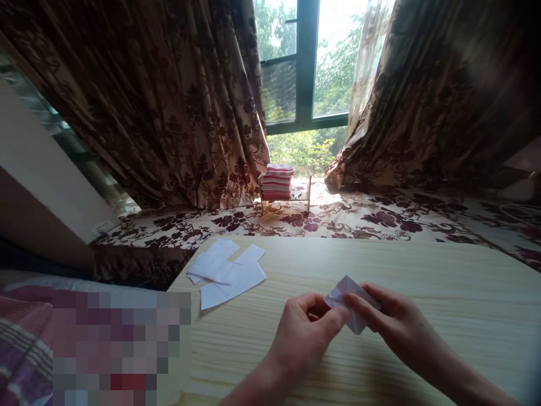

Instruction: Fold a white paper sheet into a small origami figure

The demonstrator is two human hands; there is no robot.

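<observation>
A small folded piece of white paper is held between my two hands above the wooden table. It looks diamond-shaped, with a crease running down its middle. My left hand pinches its left corner between thumb and fingers. From the right, my right hand grips the paper, its thumb lying across the front face and its fingers partly behind. Left of my hands, several loose white paper pieces lie overlapping on the table.
The light wood-grain table has a rounded far edge. Behind it, a floral-covered ledge carries a small stand with folded striped cloths. Patterned curtains frame a window. Checked bedding lies at lower left beside a blurred patch.
</observation>
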